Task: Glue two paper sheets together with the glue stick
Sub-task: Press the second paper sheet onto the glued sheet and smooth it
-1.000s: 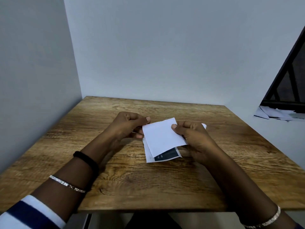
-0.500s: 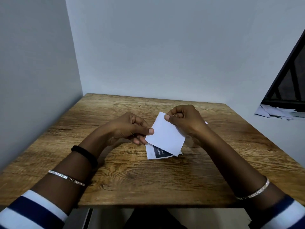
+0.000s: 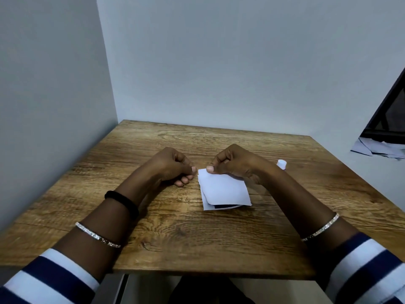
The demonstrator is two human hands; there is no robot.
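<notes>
A small white paper sheet [image 3: 223, 187] lies over a second sheet with a dark printed patch [image 3: 221, 206] on the wooden table [image 3: 197, 238]. My right hand [image 3: 234, 164] pinches the top sheet's far left corner with thumb and curled fingers. Just left of the sheets, my left hand [image 3: 173, 166] rests on the table with its fingers curled, apart from the paper and holding nothing that I can see. Behind my right wrist, a white cap of the glue stick [image 3: 281, 164] peeks out, the rest hidden.
Grey walls close off the table on the left and at the back. Loose paper scraps [image 3: 379, 149] lie on a ledge under a dark frame at the far right.
The top sheet has come down from a raised tilt to lie nearly flat on the lower sheet. My left hand has let go of its edge and drawn slightly left.
</notes>
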